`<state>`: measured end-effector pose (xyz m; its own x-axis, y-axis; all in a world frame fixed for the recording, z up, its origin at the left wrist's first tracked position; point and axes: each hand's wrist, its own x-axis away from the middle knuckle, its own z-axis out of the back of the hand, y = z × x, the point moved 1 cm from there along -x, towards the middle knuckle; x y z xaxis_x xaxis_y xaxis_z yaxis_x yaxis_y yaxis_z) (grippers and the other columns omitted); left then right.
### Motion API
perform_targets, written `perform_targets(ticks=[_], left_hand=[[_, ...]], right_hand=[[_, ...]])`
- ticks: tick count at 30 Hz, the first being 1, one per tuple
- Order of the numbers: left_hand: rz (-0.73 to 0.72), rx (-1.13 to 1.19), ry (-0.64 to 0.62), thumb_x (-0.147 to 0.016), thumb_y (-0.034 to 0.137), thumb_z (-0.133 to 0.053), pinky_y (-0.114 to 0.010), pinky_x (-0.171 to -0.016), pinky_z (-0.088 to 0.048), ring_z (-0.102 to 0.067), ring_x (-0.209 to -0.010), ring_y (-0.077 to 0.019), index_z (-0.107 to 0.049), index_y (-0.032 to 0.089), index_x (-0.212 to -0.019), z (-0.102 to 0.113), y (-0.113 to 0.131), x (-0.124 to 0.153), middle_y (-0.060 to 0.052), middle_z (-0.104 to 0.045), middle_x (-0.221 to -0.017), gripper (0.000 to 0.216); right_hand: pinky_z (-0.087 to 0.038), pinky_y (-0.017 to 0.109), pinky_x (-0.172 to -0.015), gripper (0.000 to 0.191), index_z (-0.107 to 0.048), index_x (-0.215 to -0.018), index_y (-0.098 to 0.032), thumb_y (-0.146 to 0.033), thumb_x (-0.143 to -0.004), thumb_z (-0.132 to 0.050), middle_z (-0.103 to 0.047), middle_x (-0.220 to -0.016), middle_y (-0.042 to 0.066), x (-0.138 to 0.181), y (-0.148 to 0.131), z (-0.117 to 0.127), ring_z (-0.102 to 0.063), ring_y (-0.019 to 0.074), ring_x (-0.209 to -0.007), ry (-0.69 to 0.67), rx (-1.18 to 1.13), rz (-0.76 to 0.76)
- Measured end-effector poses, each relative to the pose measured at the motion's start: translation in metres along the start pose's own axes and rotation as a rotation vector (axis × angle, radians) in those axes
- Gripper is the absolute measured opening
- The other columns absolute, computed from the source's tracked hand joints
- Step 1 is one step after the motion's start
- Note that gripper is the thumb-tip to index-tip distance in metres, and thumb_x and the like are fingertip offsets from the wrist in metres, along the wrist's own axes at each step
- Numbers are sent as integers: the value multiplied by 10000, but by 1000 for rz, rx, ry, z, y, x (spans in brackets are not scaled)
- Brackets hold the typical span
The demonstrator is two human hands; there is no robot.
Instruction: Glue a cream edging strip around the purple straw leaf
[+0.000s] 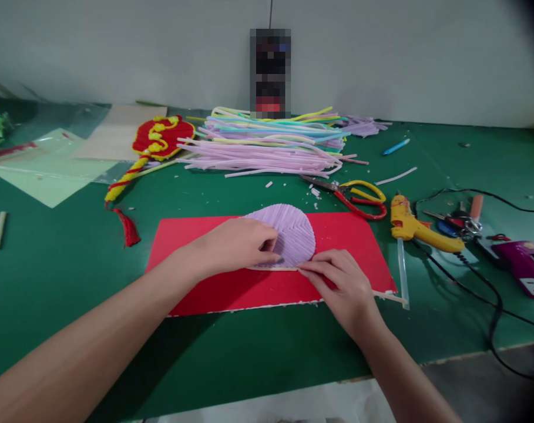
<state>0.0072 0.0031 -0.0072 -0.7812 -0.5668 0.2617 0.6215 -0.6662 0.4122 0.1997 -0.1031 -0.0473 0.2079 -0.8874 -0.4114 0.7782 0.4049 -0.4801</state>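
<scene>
A lilac round panel (295, 232), its surface ridged with rows of fuzzy stems, lies on a red board (196, 299). My left hand (238, 244) covers the panel's left part, fingers curled down onto it, thumb and forefinger near its lower edge. Along that edge runs a pale chenille stem (278, 269). My right hand (339, 282) pinches this stem at the panel's lower right; its loose end comes out beyond the hand, past the board's right corner. The left fingertips are partly hidden.
Behind the board lie a bundle of pastel chenille stems (267, 155) and red-handled scissors (359, 200). A yellow glue gun (419, 226), its black cord, and a purple tool (522, 264) are at right. A red and yellow fan-shaped ornament (161, 138) lies back left; a blue pen (396, 147), back right.
</scene>
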Motion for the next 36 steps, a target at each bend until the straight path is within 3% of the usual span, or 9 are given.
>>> perform_targets(ticks=[11, 22, 36], left_hand=[[-1, 38, -38, -737, 583, -610, -261, -503, -234, -423, -607, -120, -480, 192, -699, 2, 2, 1, 14, -568, -732, 413], [-9, -1, -6, -858, 429, -507, -260, -514, -227, -431, -596, -116, -456, 179, -661, 1, 3, 2, -3, -585, -744, 323], [2, -28, 24, -833, 489, -535, -271, -499, -213, -426, -570, -112, -481, 177, -669, -4, 3, -1, -7, -583, -722, 356]], right_hand=[[-483, 347, -735, 135, -714, -915, -213, -211, -882, -583, -672, -840, 55, 1, 2, 0, -604, 178, -807, -14, -5, -1], [-477, 347, -735, 145, -714, -901, -212, -222, -890, -570, -669, -835, 57, 0, 0, 0, -593, 177, -805, -15, -4, -21], [-477, 346, -731, 139, -712, -904, -208, -212, -887, -575, -667, -831, 56, 0, 1, 0, -589, 177, -803, -10, -12, -15]])
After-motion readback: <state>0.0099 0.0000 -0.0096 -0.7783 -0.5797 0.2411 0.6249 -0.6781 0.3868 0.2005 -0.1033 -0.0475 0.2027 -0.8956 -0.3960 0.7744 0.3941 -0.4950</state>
